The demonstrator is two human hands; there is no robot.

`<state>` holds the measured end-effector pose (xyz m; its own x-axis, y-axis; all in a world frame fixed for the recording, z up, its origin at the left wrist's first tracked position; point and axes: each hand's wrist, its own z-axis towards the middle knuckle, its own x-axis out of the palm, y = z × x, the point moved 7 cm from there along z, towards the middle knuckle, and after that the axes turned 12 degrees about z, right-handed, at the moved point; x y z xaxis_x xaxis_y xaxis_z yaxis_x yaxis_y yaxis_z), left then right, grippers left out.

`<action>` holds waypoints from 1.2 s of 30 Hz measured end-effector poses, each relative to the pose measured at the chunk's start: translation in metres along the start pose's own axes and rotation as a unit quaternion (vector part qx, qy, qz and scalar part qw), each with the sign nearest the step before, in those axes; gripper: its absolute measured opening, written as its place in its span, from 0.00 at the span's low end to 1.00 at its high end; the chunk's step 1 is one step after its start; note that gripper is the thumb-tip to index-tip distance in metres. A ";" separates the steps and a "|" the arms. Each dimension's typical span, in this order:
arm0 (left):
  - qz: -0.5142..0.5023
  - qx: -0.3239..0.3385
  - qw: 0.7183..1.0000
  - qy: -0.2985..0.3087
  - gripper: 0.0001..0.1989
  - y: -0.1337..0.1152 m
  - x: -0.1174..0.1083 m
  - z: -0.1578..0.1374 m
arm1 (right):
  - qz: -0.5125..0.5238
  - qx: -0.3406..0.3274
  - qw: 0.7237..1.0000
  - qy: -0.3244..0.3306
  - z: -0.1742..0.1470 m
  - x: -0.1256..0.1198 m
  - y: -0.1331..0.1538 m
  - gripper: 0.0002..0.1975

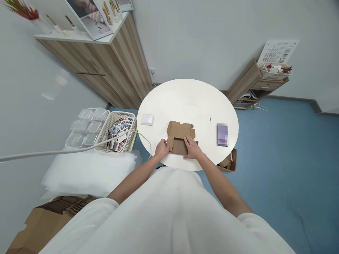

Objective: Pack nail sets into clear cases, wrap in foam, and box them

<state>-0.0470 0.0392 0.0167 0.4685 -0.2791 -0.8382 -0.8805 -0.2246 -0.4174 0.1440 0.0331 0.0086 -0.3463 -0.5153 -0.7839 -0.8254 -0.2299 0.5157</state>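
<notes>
White packet (147,119) on the left of the desk (190,95). Left hand (162,148): fingers look pinched on the left side of the box (181,129). Box sits part-folded on the desk, between the hands; square both sides before tucking flaps (192,133) (they'd likely spring back). Right hand (192,149): fingers over the right side, can't tell if pinching. Purple pack (222,134) farther right.

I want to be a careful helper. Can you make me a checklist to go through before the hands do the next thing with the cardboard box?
1. Left hand touching the cardboard box: ok.
2. Right hand touching its right side: ok.
3. Box closed: not ok, it's open.
4. White packet away from the box: ok.
5. White cable not touching the left forearm: cannot tell.
</notes>
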 end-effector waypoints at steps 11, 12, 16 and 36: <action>0.037 -0.012 0.996 0.083 0.12 0.002 0.014 0.013 | -0.016 0.000 0.999 0.028 0.001 -0.004 0.001 0.63; 0.041 -0.013 0.996 0.084 0.11 0.003 0.015 0.012 | -0.018 0.001 0.999 0.030 0.001 -0.005 0.001 0.63; 0.079 -0.014 0.995 0.063 0.11 0.000 0.015 0.010 | -0.030 0.000 0.999 0.036 0.001 -0.006 0.000 0.63; 0.054 0.190 0.977 0.086 0.63 -0.048 0.021 0.004 | -0.030 -0.028 0.999 0.029 -0.006 -0.026 -0.028 0.60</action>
<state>0.0048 0.0474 0.0175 0.3486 -0.4421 -0.8265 -0.8731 0.1675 -0.4579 0.1791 0.0477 0.0167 -0.2694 -0.5459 -0.7934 -0.8169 -0.3068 0.4884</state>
